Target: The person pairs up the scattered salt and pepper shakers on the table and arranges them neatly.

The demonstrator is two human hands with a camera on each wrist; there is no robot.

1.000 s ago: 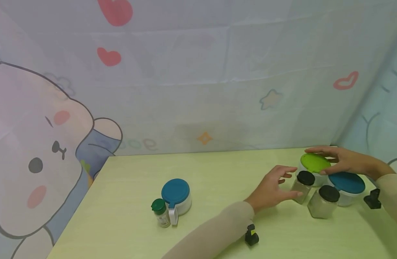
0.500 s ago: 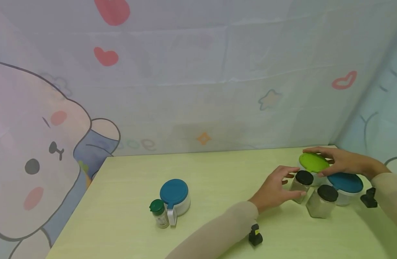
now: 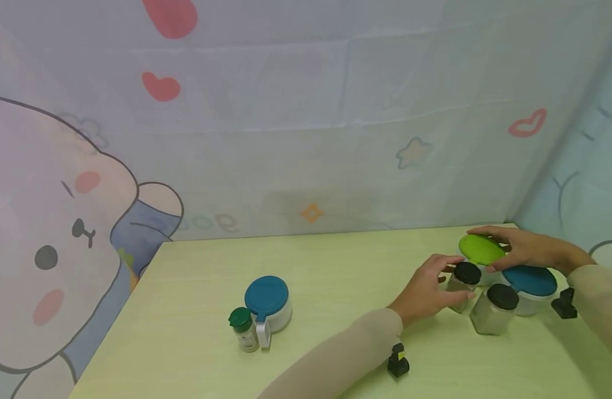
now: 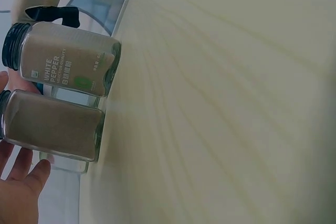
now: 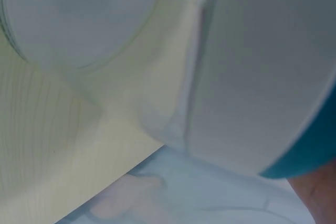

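Note:
In the head view my left hand (image 3: 427,291) is spread round a small glass jar of brown powder (image 3: 459,288) with a black lid, thumb in front, fingers at its far side. The left wrist view has this jar (image 4: 52,124) with fingertips right at its side. Beside it stands a second black-lidded jar (image 3: 490,317); its label (image 4: 58,66) reads "white pepper". My right hand (image 3: 527,248) grips a green-lidded white container (image 3: 480,250) from above, thumb at the near rim, fingers over the far edge. A blue-lidded container (image 3: 530,281) sits under the right wrist.
At the left of the pale yellow table (image 3: 345,277) stand another blue-lidded container (image 3: 267,296) with a handle and a green-capped shaker (image 3: 245,331). A printed cloth (image 3: 286,111) hangs behind the table's back edge. In the right wrist view, a blue-lidded container's white side (image 5: 257,77) fills much of the frame.
My left hand has moved right, its thumb and fingers coming further round the small jar. The right hand stays at the green lid. The view has shifted slightly.

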